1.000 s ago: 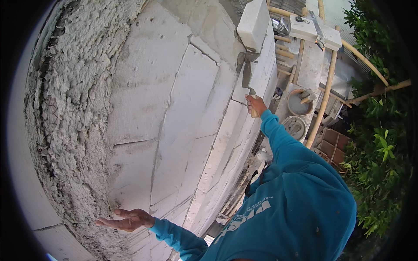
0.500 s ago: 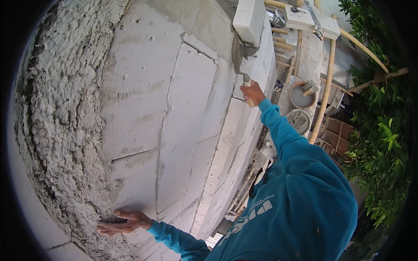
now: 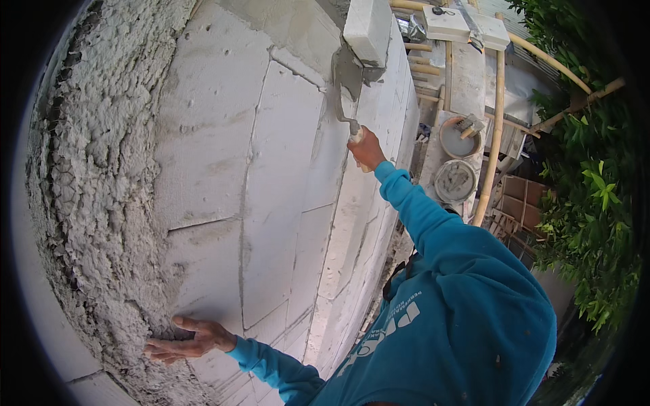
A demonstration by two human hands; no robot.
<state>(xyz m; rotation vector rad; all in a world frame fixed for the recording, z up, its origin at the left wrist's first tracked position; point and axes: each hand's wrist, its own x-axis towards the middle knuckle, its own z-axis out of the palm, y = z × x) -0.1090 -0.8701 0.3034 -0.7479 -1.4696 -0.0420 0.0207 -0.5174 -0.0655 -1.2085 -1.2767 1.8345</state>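
Observation:
My right hand (image 3: 365,149) grips the handle of a trowel (image 3: 354,126), its metal end raised toward the top of the white block wall (image 3: 277,183). Wet grey mortar (image 3: 348,74) lies there beside a loose-edged white block (image 3: 367,37) that sits at the wall's top. My left hand (image 3: 186,342), fingers apart and holding nothing, is at the rough, crumbly cement surface with wire mesh (image 3: 101,176) on the left; whether the palm presses on it I cannot tell.
Right of the wall, bamboo scaffolding (image 3: 499,142) carries a plank (image 3: 466,81), two tubs (image 3: 454,181) of grey material and water, and white blocks (image 3: 445,24) with tools on them. Dense green foliage (image 3: 592,223) fills the far right.
My right hand with the trowel has shifted left and up in the view. The surroundings have slid somewhat left and up too. My left hand stays open at the rough surface.

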